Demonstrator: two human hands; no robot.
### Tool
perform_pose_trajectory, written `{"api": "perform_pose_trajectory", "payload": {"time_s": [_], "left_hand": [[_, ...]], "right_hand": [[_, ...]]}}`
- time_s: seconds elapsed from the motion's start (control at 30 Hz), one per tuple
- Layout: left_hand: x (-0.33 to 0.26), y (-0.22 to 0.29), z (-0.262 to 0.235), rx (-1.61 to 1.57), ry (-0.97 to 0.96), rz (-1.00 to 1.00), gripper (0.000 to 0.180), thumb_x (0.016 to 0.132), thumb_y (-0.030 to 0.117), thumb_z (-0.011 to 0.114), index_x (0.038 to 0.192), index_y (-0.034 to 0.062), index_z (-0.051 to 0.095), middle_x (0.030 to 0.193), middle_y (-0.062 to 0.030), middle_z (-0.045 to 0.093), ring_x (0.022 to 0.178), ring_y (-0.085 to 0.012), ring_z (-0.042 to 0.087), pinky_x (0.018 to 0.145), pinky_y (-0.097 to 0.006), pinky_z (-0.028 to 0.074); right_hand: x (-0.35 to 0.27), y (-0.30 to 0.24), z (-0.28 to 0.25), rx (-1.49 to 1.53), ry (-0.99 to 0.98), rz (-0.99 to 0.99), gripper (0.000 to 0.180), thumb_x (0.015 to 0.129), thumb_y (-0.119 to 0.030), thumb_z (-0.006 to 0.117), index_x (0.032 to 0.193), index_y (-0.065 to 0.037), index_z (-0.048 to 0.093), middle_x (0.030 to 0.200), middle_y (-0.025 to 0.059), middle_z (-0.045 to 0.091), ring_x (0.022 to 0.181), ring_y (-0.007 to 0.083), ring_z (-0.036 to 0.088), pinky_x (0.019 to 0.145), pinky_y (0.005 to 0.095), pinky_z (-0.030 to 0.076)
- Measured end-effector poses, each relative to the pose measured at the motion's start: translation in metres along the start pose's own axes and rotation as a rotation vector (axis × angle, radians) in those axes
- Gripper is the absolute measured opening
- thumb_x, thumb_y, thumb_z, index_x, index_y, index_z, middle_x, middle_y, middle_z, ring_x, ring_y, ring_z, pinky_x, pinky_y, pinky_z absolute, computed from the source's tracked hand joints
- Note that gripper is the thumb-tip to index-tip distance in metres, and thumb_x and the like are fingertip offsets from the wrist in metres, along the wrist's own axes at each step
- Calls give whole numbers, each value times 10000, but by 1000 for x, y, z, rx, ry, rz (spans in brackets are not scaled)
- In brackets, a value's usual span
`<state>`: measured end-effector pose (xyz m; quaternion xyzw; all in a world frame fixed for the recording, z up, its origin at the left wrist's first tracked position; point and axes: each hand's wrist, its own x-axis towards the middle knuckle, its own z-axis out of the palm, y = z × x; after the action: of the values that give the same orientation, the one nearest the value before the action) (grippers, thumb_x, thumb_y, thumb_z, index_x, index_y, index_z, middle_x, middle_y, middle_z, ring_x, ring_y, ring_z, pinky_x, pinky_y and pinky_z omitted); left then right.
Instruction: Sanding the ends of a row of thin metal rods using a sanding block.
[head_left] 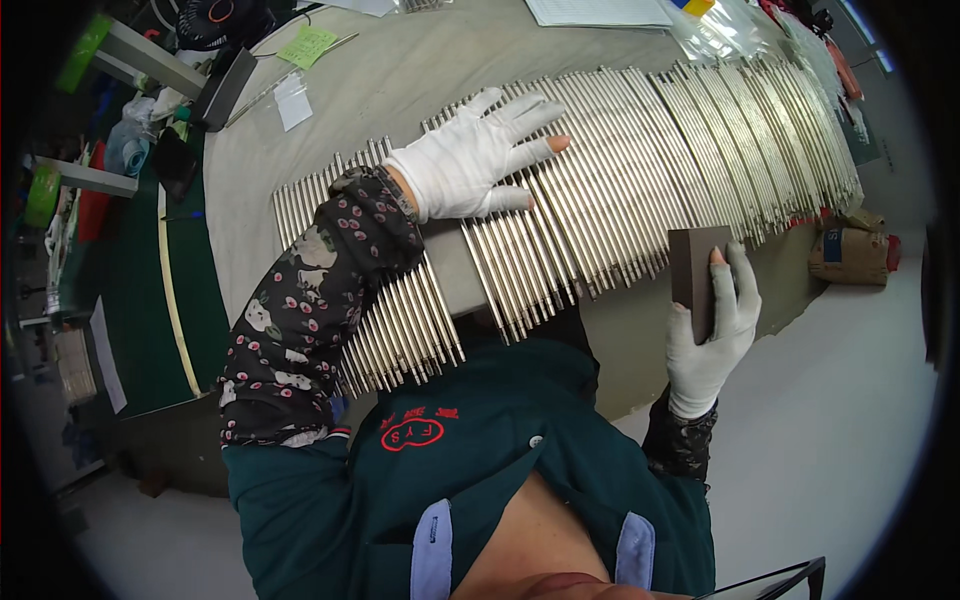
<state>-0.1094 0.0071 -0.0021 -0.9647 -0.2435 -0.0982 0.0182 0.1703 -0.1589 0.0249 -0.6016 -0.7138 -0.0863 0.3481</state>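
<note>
Many thin shiny metal rods lie side by side across the table in a long curved row. A gap splits off a smaller group of rods at the left, partly hidden under my left forearm. Gloved in white with some fingertips bare, my left hand rests flat on the rods beside this gap, fingers spread. My right hand, in a similar glove, grips a flat dark brown block, which looks like a sanding block. It is held upright at the near edge of the row, right of the middle.
A pale round-edged table carries the rods. Toward the back lie a green note, a small white bag, paper sheets and clear plastic. A black fan stands far left; a brown carton is at the right.
</note>
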Motion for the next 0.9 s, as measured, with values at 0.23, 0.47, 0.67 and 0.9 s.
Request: {"api": "perform_pose_trajectory", "payload": {"time_s": [0.23,0.47,0.67,0.9], "left_hand": [[-17,1,-7,-40,-123,19,668,861,454,483,1409,91,362,1480,-223,303,1368,-385,295,1112,-560,189],[-64,0,-30,-137,-183,-4,759,773,395,612,1425,123,336,1480,-205,299,1362,-381,300,1103,-574,198],[11,1,-29,-130,-42,69,752,841,452,540,1470,151,258,1500,-209,257,1368,-407,275,1103,-577,194],[105,13,16,-51,-99,105,717,867,425,538,1461,127,270,1498,-215,266,1368,-409,271,1125,-521,186]], "right_hand": [[-12,34,-14,-94,103,87,537,731,-212,662,1231,-47,553,1304,192,499,1076,347,512,917,438,432],[0,55,-21,-135,200,129,520,762,-228,666,1236,-53,542,1297,190,505,1097,353,514,918,446,440],[3,64,-27,-141,271,148,517,760,-225,670,1234,-58,546,1295,190,507,1083,348,521,905,433,446],[0,65,-33,-149,226,199,528,751,-220,670,1237,-54,547,1292,195,505,1046,341,519,883,427,448]]}}
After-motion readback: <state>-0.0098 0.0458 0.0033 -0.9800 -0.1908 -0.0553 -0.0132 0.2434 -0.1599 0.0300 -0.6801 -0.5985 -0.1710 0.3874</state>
